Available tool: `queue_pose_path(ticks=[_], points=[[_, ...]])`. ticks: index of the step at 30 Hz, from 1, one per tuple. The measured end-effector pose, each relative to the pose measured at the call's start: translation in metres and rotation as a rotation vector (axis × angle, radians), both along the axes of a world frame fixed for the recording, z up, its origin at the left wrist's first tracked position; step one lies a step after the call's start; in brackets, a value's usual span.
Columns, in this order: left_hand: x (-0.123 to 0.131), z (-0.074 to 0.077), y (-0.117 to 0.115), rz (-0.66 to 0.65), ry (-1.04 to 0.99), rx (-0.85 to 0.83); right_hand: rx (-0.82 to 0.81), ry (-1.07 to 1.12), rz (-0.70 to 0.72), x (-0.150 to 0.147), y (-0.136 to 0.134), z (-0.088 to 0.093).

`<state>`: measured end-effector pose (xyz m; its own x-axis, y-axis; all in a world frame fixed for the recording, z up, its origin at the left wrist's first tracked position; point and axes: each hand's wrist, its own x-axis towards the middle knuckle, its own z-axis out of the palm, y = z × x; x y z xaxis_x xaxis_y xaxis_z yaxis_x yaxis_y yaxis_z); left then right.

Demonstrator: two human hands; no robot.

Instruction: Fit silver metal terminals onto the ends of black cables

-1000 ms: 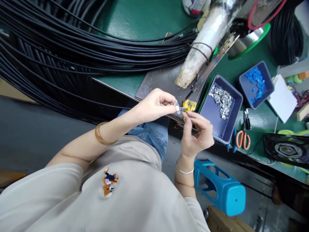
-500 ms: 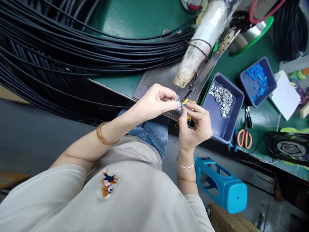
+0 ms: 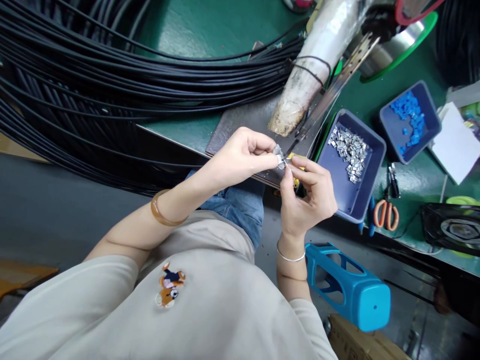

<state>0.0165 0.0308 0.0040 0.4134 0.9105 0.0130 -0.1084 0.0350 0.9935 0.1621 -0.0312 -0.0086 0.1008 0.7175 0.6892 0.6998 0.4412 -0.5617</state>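
My left hand (image 3: 249,152) pinches a small connector (image 3: 279,158), silvery with clear, film-like material around it, between thumb and fingertips. Facing it from the right, my right hand (image 3: 308,192) has its thumb and index finger pressed together at the connector's right side. Whatever those fingertips hold is too small to make out. The dark tip of a soldering iron (image 3: 313,119) with a perforated metal barrel points down close to the connector; whether they touch I cannot tell. A yellow object (image 3: 298,172) lies partly hidden behind my right fingers.
A whitish duct (image 3: 300,95) hangs above my hands. Black cable coils (image 3: 168,82) cover the left of the green table (image 3: 195,30). At right are a bin (image 3: 365,200) of metal parts, a bin (image 3: 431,127) of blue pieces, orange-handled scissors (image 3: 386,215) and a blue stool (image 3: 360,295).
The view has shifted slightly, so the bins and scissors appear farther right. My hands keep nearly the same pinching pose around the connector.
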Motion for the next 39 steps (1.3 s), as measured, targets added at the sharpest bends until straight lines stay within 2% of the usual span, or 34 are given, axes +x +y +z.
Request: queue_pose_path(ticks=[9, 19, 39], points=[[-0.0008, 0.0029, -0.0008, 0.018, 0.018, -0.028, 0.035, -0.076, -0.005, 0.0019, 0.0004, 0.0013], [-0.0009, -0.0003, 0.0001, -0.035, 0.02, -0.034, 0.003, -0.055, 0.001, 0.0034, -0.0011, 0.0004], [-0.0008, 0.0022, -0.0001, -0.012, -0.031, -0.092, 0.034, -0.092, -0.007, 0.0018, 0.0006, 0.0067]])
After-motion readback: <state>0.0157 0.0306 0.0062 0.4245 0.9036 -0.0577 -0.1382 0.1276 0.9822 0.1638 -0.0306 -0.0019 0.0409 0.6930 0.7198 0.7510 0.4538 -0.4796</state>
